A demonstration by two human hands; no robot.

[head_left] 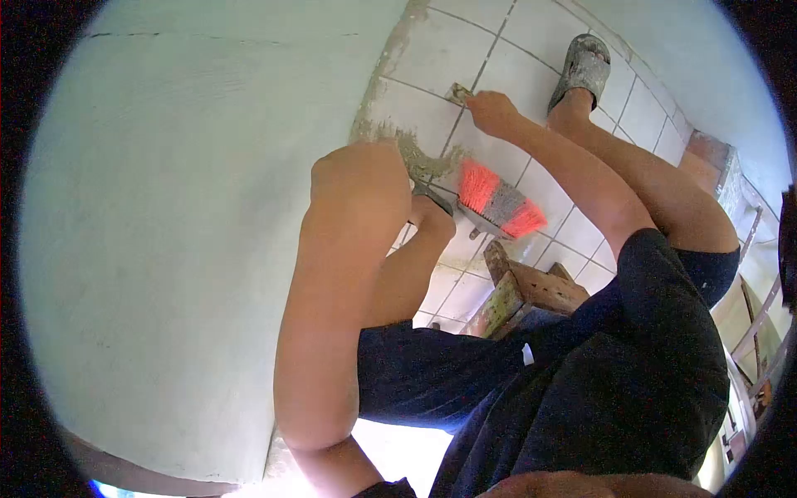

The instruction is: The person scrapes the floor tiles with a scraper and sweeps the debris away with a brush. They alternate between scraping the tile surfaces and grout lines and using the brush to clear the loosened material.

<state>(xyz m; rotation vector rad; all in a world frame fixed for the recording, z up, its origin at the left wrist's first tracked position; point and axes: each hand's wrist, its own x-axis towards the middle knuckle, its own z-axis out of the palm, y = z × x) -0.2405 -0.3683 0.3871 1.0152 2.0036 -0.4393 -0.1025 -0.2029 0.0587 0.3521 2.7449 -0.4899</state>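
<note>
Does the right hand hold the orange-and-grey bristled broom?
No, the broom is on the white tiled floor, apart from the right hand.

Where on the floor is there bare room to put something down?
Bare white square tiles show between the right hand and the stained grey slip-on sandal. A smaller patch lies between the right forearm and the coral-and-grey bristled brush. It's crowded around that brush, the rough brown wooden stool and the left leg.

A floor of white square tiles with dark joints (446, 51) carries a patchy grey-brown smear (423, 162), a broom head with red-and-grey bristles (bristles upward in view) (501, 199) and a worn wooden stool (540, 288).
</note>
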